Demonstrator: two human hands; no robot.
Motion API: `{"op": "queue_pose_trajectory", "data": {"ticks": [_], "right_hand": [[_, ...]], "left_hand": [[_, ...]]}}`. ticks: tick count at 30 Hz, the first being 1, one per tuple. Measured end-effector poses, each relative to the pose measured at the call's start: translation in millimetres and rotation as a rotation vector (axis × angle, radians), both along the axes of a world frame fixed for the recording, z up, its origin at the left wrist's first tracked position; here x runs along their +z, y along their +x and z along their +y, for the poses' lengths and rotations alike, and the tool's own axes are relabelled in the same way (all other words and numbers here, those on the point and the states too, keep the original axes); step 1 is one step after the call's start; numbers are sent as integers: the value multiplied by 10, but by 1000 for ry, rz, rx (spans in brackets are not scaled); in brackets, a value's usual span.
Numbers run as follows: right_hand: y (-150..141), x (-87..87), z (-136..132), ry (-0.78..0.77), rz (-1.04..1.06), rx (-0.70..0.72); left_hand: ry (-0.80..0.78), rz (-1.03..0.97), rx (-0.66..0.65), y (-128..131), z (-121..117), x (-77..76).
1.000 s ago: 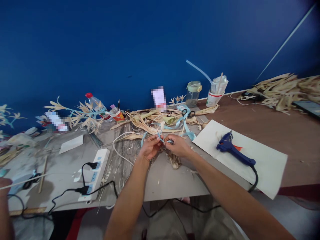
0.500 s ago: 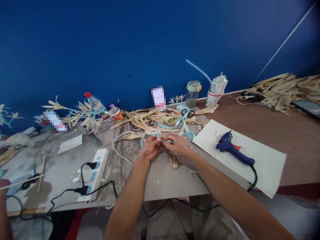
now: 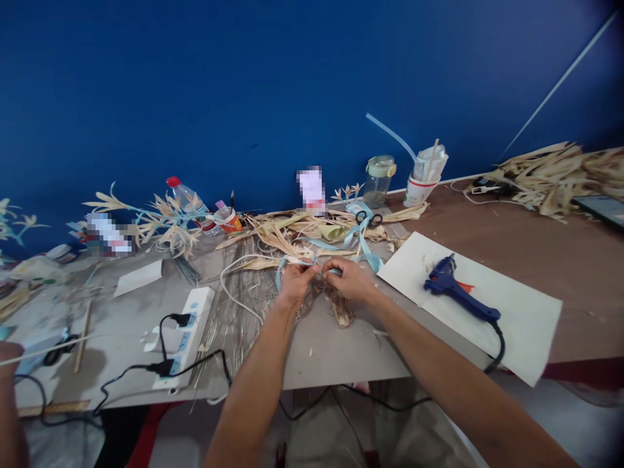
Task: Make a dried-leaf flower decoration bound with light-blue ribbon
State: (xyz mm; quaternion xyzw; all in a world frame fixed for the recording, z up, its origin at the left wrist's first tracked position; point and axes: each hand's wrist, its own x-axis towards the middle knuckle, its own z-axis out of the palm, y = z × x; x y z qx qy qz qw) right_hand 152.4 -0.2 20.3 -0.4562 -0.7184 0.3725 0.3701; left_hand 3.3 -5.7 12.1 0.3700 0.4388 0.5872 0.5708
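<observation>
Left edge: I see another person's arm, with a stick near it on the surface.
Branch: pale-flowered, it leans in front of a red-capped bottle.
Power strip: white, lying aslant, with two black plugs in it; thin wires lie to its right.
Left grip: thumb and fingers pressed together, pinching a blue ribbon.
Ribbon: held at the fingertips of both hands, just in front of the husks; I cannot tell what else the fingers cover.
Right grip: fingers curled, pinching the ribbon close beside the left one.
Scissors: black-handled, behind the right grip, at the right of the husks.
Jar: near the wall, beside a paper cup.
Glue gun: blue, resting on a white board.
Right edge: I see a phone beside a husk heap.
</observation>
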Motion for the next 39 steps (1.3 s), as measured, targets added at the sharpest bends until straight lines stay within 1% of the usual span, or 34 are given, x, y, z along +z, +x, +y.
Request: {"op": "queue_pose_trajectory", "data": {"ticks": [2,4,7,10,12,15,17,20,23,28,33,36,39], "right_hand": [[22,3,26,29,70,-43],[26,-11,48,13,154,-64],[-10,-61,70,-109,313,-39],[-65,-117,86,-258,565,39],[-88,-137,94,-355,711,65],[-96,-125,93,-494,817,53],[-99,-97,82,-531,848,62],[-118,-57,61,-529,882,81],[-155,-51,59,-496,911,28],[-205,-93,79,-328,848,-94],[-232,-128,65,-267,785,-152],[-213,-152,58,-260,774,-138],[-143,-173,75,-241,734,-48]], "left_hand": [[9,46,-21,2,-7,11],[12,81,-36,4,-13,19],[16,101,-59,15,-19,29],[29,106,-112,28,-31,51],[24,118,-146,32,-38,71],[7,126,-158,31,-40,84],[8,128,-158,28,-37,75],[27,128,-187,23,-29,41],[32,152,-215,16,-21,4],[9,143,-167,12,-1,-27],[-28,90,-116,27,15,-54],[-42,58,-104,15,13,-55],[-33,-1,-86,-14,-3,-11]]}}
